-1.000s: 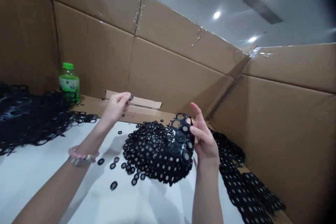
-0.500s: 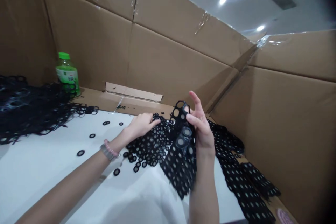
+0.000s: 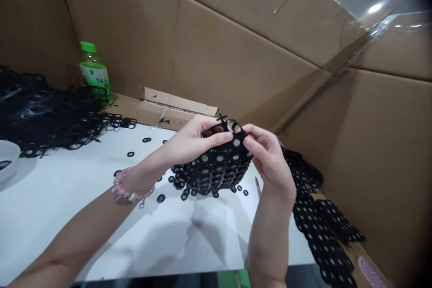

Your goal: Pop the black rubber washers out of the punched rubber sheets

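Observation:
Both hands hold up a black perforated sheet of small washers (image 3: 216,162), gathered in a drooping fold over the white table (image 3: 101,220). My left hand (image 3: 199,137) grips its top edge from the left, fingers curled over it. My right hand (image 3: 270,162) pinches the same edge from the right, the two hands almost touching. Beside the sheet's lower edge lie several loose black rubber rings, one of them (image 3: 161,198) just below my left wrist. A beaded pink bracelet (image 3: 131,186) circles my left wrist.
A green-capped plastic bottle (image 3: 94,72) stands at the back left beside a heap of black punched lattice (image 3: 43,112). A white bowl (image 3: 6,164) sits at the left edge. Black perforated strips (image 3: 320,234) lie on the right, inside tall cardboard walls (image 3: 236,54).
My left hand has moved up from the pile to join my right hand on the sheet's top edge. The sheet now hangs as a shorter fold, and the view has tilted lower.

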`<state>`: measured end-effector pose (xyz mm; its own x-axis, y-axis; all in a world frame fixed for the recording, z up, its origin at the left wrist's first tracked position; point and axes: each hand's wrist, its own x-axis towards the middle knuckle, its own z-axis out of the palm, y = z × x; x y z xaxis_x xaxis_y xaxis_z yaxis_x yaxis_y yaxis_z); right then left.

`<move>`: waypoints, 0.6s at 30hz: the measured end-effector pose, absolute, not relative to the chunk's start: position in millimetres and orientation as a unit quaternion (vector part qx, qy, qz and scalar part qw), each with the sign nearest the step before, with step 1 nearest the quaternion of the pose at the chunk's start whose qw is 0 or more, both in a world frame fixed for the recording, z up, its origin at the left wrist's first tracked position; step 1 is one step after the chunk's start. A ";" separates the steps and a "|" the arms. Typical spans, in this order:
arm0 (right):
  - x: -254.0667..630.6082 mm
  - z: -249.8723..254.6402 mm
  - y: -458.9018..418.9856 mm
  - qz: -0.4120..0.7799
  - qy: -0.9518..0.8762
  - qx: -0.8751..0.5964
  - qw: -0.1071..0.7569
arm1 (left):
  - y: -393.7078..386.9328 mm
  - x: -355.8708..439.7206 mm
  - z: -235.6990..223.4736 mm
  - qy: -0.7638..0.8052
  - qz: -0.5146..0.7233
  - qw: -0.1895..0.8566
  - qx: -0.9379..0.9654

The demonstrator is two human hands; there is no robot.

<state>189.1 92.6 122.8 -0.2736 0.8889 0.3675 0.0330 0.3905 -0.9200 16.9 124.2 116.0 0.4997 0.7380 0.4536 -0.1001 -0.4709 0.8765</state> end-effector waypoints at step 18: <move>174.2 124.9 77.8 0.394 -0.654 -0.346 0.545 | 108.3 19.6 114.3 0.225 0.603 0.052 0.764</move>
<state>174.2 77.8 124.9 -0.1667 0.8828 0.4391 0.0234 0.4487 -0.8934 19.6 108.3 114.3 0.1721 0.4054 0.8978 0.2811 -0.8937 0.3497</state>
